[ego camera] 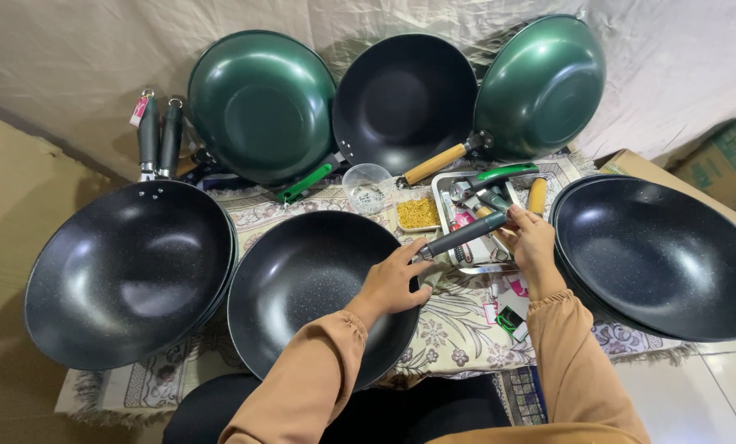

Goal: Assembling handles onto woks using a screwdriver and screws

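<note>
A black wok (302,279) lies on the patterned cloth in front of me. My left hand (392,279) rests on its right rim, gripping the base of its dark grey handle (462,234). My right hand (532,242) is at the outer end of that handle, fingers pinched on it, above a steel tray (443,205) that holds several loose handles, one green, one wooden. Both sleeves are tan.
A stack of black woks (129,271) sits left, another (664,255) right. Green woks (261,103) (540,82) and a black one (405,99) lean against the back sheet. A clear cup (368,187), a tray of yellow bits (418,213) and cardboard boxes (725,160) stand nearby.
</note>
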